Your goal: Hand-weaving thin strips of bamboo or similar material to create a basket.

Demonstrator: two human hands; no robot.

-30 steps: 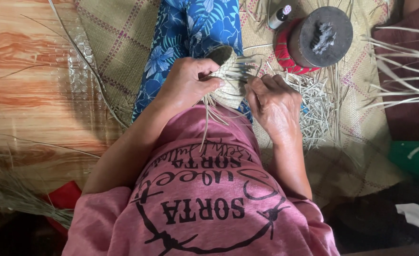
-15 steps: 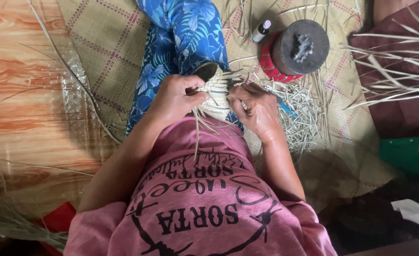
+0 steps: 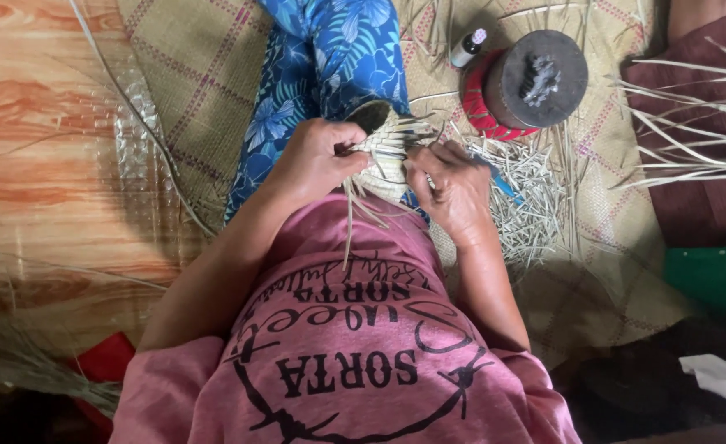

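A small woven straw piece (image 3: 389,148) rests over my lap, with loose pale strands sticking out to the right and trailing down toward my pink shirt. My left hand (image 3: 318,160) grips its left side, fingers curled around the weave. My right hand (image 3: 453,185) pinches strands at its right edge. Below the piece lies my leg in blue leaf-print fabric (image 3: 322,66).
A woven mat (image 3: 207,74) covers the wooden floor (image 3: 42,140). A red tin with a dark lid (image 3: 527,82) and a small bottle (image 3: 468,48) stand at the back right. Cut straw bits (image 3: 536,197) lie beside my right hand; long dry strands (image 3: 692,140) spread at right.
The view has shifted slightly, so the things sit lower in the frame. Both hands keep hold of the woven piece, with the fingers working the strands a little.
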